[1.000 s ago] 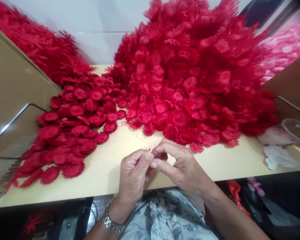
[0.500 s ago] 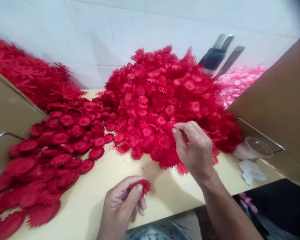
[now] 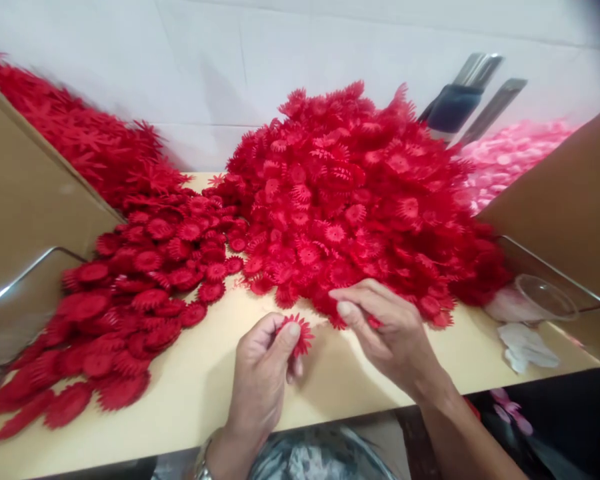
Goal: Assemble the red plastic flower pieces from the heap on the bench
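Observation:
Near the table's front edge, my left hand (image 3: 266, 373) pinches a red fringed flower piece (image 3: 301, 335) between thumb and fingers. To its right, my right hand (image 3: 387, 333) is raised at the front of a large heap of red flower pieces (image 3: 330, 193), its thumb and forefinger brought close together. Whatever may be between those fingertips is too small to make out against the red. On the left lies a spread of darker red round pieces (image 3: 150, 298), apart from my left hand.
Red star-shaped pieces (image 3: 80, 143) fill the back left, pink ones (image 3: 515, 157) the back right. Brown boards (image 3: 35, 173) flank both sides, with metal wire supports. At the right stand a clear plastic cup (image 3: 545, 299) and a crumpled white tissue (image 3: 527, 347). Dark-handled tools (image 3: 455, 107) rise behind the heap.
My right hand has come down from the heap, closer to my left hand. The left hand still holds the red piece, now turned more face-up. The view has shifted slightly.

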The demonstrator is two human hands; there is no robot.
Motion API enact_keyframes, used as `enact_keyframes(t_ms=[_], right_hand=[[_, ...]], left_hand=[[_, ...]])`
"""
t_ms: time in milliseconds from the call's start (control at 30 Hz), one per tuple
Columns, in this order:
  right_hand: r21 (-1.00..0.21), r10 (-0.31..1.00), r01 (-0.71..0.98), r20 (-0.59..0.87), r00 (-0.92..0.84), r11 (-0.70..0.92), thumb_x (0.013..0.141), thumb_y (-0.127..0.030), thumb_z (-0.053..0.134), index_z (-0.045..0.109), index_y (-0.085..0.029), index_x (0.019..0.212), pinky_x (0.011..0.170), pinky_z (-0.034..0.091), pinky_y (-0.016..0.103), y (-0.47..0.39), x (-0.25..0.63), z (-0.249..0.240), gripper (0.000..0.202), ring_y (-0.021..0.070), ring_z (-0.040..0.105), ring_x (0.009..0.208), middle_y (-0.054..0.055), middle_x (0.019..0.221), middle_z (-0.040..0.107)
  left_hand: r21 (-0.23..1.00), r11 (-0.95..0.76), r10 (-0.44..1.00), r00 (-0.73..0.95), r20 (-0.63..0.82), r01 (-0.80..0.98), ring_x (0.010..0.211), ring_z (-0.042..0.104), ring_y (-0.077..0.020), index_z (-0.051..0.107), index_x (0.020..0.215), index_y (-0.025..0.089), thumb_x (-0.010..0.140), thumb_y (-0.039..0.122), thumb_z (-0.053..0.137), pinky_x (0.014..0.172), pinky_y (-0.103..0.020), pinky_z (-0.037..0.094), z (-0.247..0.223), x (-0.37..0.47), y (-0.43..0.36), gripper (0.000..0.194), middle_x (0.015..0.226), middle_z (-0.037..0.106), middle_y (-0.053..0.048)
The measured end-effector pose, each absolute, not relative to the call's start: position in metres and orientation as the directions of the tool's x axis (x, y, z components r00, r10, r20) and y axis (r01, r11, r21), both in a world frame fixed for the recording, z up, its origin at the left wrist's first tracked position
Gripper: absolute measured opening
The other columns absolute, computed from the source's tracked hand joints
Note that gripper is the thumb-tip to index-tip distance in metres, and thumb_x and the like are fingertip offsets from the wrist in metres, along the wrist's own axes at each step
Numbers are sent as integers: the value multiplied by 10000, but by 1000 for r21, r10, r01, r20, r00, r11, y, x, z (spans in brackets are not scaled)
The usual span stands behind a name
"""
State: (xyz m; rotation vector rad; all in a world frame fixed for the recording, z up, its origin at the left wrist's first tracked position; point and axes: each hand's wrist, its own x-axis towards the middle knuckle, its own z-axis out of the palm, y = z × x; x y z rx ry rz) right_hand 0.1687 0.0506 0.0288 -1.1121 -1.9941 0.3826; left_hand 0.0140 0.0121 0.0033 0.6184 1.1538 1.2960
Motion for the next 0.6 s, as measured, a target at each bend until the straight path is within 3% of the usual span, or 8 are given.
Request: enact_keyframes(t_ms=[100,233,433,600], right_hand=[[-798,876,395,322,-360,456,841,-251,545,623,-177,917,606,466,211,39,151,25,131,104,568,668,18,773,615],[-910,889,273,179,-421,312,777,-251,629,581,-178,773,560,420,178,38,139,23,88,77,517,606,-37,666,556],[-855,838,251,313,-448,453,849,-177,512,587,-164,763,575,404,181,43,143,24,115,76,525,611,-17,669,567],[-851,917,353,325,-231,390,864,-226,467,562,-165,705,535,399,207,39,135,16,195,95,503,550,-11,598,542]], left_hand=[[888,215,948,-133,-291,-407,402,352,-38,517,577,143,693,363,688,375,-148,269,2,18,13,302,477,457,62],[861,212,949,-113,-295,-463,397,311,-33,479,511,139,663,381,711,367,-144,250,5,19,12,368,442,380,76],[881,216,971,-3,-240,-422,406,442,-66,585,644,141,753,392,623,372,-165,309,7,12,8,276,509,509,27],[895,154,982,-32,-184,-419,421,482,-95,602,625,137,753,301,632,382,-187,370,4,12,5,209,491,533,11]])
